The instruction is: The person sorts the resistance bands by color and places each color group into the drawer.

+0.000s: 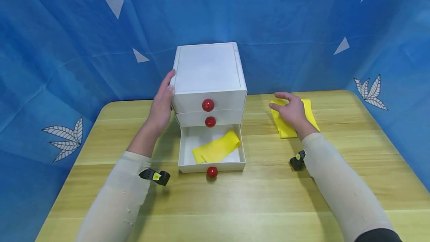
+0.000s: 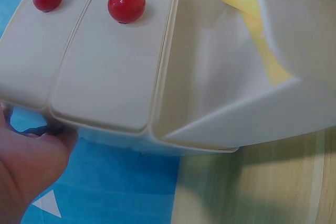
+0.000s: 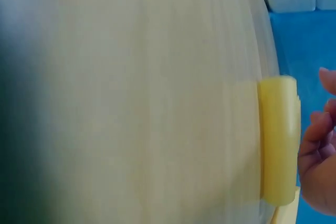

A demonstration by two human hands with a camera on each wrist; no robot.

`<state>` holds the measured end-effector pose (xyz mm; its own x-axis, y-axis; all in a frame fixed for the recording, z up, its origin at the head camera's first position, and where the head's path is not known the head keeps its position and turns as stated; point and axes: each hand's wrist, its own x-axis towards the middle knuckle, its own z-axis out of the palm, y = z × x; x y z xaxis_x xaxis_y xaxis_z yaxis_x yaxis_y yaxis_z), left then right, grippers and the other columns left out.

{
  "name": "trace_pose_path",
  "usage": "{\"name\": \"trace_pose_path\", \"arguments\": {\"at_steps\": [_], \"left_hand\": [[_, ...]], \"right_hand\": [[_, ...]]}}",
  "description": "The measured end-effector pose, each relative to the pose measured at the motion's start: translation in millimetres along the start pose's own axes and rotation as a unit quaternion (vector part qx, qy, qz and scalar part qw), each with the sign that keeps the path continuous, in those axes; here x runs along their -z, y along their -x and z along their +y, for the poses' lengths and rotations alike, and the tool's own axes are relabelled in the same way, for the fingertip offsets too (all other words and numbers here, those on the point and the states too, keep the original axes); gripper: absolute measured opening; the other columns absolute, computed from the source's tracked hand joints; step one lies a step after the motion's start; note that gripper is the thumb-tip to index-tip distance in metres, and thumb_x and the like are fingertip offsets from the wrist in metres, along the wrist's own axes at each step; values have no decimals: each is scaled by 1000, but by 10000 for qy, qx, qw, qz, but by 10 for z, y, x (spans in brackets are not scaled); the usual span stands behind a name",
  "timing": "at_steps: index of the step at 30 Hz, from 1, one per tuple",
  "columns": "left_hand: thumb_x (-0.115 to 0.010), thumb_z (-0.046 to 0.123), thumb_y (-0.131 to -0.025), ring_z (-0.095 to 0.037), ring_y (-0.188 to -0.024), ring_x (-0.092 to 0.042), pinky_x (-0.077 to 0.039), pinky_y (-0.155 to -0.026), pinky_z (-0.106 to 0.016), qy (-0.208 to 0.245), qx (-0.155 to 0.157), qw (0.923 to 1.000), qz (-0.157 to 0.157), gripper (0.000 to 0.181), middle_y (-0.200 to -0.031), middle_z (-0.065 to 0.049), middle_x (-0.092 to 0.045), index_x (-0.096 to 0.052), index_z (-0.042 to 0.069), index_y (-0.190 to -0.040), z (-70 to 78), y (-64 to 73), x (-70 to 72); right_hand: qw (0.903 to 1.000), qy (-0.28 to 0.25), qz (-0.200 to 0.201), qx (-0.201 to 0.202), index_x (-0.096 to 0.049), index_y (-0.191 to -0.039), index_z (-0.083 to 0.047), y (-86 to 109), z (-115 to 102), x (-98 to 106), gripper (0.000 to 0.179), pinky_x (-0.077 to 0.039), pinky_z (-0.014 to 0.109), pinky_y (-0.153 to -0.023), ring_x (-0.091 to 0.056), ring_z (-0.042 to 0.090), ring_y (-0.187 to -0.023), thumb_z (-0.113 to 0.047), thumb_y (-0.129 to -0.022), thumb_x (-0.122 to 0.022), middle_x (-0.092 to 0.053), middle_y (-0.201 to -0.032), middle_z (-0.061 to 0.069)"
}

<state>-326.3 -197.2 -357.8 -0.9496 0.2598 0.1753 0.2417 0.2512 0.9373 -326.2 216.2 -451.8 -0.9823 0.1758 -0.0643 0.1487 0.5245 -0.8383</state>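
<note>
A white box of drawers [image 1: 208, 70] with red ball knobs stands on the table. Its bottom drawer [image 1: 186, 148] is pulled out and holds a folded yellow strip [image 1: 218, 148]. My left hand [image 1: 162, 107] rests against the box's left side, thumb by the front edge; the left wrist view shows this hand [image 2: 34, 161] at the box's side. Over on the right, my right hand [image 1: 293, 112] is above more folded yellow material [image 1: 285, 128], fingers and thumb apart. In the right wrist view that yellow material [image 3: 279, 140] lies beside the hand [image 3: 317, 161], with nothing seen in its fingers.
The pale wooden table [image 1: 262, 204] carries everything. A blue curtain [image 1: 289, 21] with white triangles and leaf prints hangs behind the table and along its sides. The open drawer's front knob [image 1: 212, 172] sticks out toward me.
</note>
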Motion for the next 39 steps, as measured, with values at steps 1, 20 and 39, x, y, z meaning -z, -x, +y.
{"name": "trace_pose_path", "arguments": {"at_steps": [1, 20, 39], "left_hand": [[-25, 49, -106, -23, -146, -20, -26, -110, -62, 9, -15, 10000, -5, 55, -163, 7, -15, -17, 38, -160, 0, -1, -1], [-25, 50, -106, -23, -145, -21, -27, -109, -62, 83, 40, 10000, -20, 54, -163, 7, -16, -17, 40, -159, 3, -1, -11], [-26, 48, -107, -22, -146, -21, -27, -110, -61, 230, -180, 9988, -384, 53, -163, 8, -16, -18, 40, -159, -263, -530, 176]], "right_hand": [[10000, 46, -57, -24, -52, -145, -11, -18, 9, 11, 61, -32, 53, -109, -30, 32, -142, -37, -93, -72, -46, -149, 9], [9990, 348, -11, -267, -49, -147, -4, -144, 109, 71, 47, -26, 53, -113, -26, 38, -144, -9, -101, -56, -42, -151, 17], [9939, 626, 599, -676, -62, -127, -1, -320, 43, -86, 35, -45, 48, -94, -50, 37, -115, -19, -97, -65, -55, -130, 21]]}}
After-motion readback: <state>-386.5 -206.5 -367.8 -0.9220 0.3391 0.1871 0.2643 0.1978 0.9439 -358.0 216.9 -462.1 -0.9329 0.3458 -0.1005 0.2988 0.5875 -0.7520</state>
